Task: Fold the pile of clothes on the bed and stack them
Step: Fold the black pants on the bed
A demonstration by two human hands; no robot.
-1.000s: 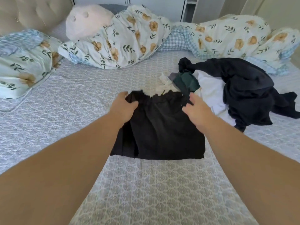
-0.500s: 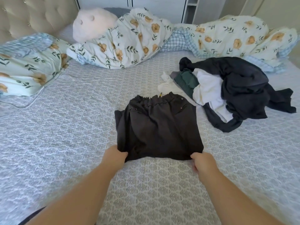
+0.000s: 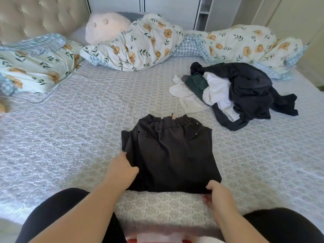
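One folded black garment lies on the bed; left hand and right hand each grip its near edge; one unfolded pile lies behind.

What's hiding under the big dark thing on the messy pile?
Under the dark garment of the pile, white clothes and a green piece poke out. Anything deeper is covered.

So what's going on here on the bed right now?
A person is folding laundry on the bed. Both hands are on a folded black garment lying flat in front of them: the left hand holds its left edge, and the right hand pinches its near right corner. An unfolded pile of clothes, dark, white and green, sits farther back on the right. No finished stack is visible yet.
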